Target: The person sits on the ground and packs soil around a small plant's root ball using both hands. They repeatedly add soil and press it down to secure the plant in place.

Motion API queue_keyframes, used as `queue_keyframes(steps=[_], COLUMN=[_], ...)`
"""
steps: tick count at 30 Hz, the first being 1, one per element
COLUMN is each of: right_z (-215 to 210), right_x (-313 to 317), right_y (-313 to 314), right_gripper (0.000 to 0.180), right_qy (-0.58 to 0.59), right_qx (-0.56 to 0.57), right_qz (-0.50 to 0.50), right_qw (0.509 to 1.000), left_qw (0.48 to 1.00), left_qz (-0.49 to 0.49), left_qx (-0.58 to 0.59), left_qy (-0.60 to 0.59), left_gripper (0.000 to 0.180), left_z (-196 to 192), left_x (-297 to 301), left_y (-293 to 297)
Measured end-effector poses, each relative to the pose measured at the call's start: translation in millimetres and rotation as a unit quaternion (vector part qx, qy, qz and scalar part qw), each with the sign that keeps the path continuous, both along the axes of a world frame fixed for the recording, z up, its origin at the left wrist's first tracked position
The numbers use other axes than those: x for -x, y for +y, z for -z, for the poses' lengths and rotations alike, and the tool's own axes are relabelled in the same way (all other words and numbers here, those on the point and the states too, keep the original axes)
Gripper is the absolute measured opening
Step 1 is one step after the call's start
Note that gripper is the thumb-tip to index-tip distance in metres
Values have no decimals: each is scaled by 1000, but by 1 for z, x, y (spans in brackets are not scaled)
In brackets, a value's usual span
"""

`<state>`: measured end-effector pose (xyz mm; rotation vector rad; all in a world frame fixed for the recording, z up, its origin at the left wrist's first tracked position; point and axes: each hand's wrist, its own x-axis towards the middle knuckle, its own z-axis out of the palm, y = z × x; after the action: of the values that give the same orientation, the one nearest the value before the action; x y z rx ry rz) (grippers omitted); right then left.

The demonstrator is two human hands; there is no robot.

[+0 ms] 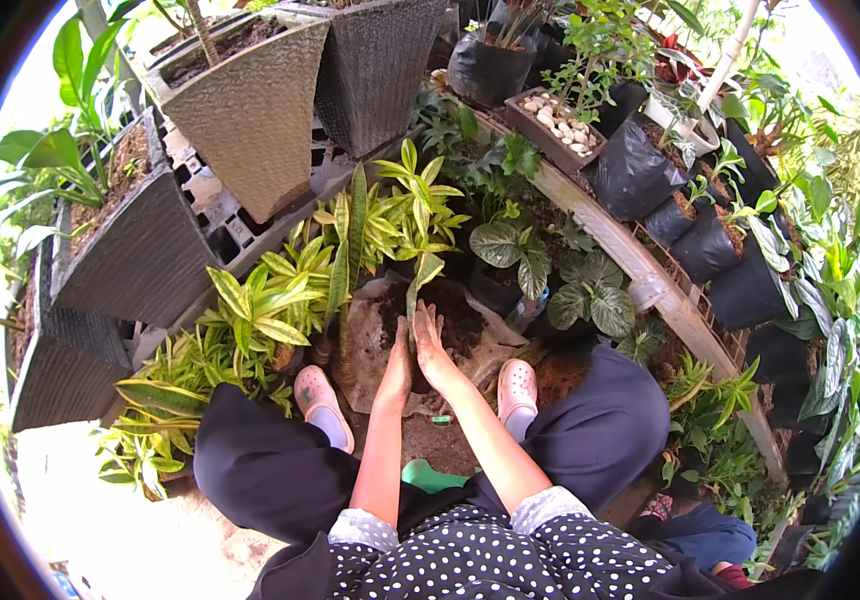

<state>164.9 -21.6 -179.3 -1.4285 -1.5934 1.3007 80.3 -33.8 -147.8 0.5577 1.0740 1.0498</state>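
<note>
1. Four big grey square planters [250, 110] stand at the back and on the left. They are the biggest things here. Green leaves grow out of the ones on the left.
2. A long pale curved edge [640, 270] runs from the top down to the right. It keeps the plants on the right apart from the spot where the person sits.
3. Many black plant bags [635, 170] sit beyond that edge. I cannot count them all, as leaves hide some.
4. A dark tray of white pebbles [555, 125] stands near the top, just beside the bags.
5. Striped yellow-green plants [260, 300] crowd the person's left side. One long leaf hangs right over the dirt and hides part of it.
6. Plants with round, dark, veined leaves [590, 295] grow on the right of the dirt.
7. A pile of dark soil [445, 320] lies on a pale sheet [370, 350] on the ground, in the middle, between the two pink shoes [322, 400].
8. The left hand [397, 365] and the right hand [430, 350] are side by side, touching each other. The fingers are stretched out flat and reach into the soil. They grip nothing that I can see.
9. A small green thing [440, 420] lies on the ground below the hands. It is too small to tell what it is.
</note>
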Motion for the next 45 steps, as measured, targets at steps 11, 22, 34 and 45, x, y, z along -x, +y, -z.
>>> queue_keyframes(steps=[11, 22, 34, 45], right_z=[82, 267, 237, 246], right_x=[-16, -57, -25, -90], right_y=[41, 25, 89, 82], right_gripper=[73, 17, 48, 34], right_qy=[45, -113, -345, 216], right_qx=[223, 129, 68, 344], right_qz=[309, 404, 14, 30], right_qw=[923, 899, 936, 914], left_qw=[984, 972, 974, 975], left_qz=[-57, -139, -115, -133], left_qx=[133, 171, 173, 164], left_qy=[108, 84, 90, 69], left_gripper=[36, 28, 25, 26], left_z=[95, 137, 159, 173], left_x=[43, 53, 55, 55], left_y=[22, 33, 30, 24])
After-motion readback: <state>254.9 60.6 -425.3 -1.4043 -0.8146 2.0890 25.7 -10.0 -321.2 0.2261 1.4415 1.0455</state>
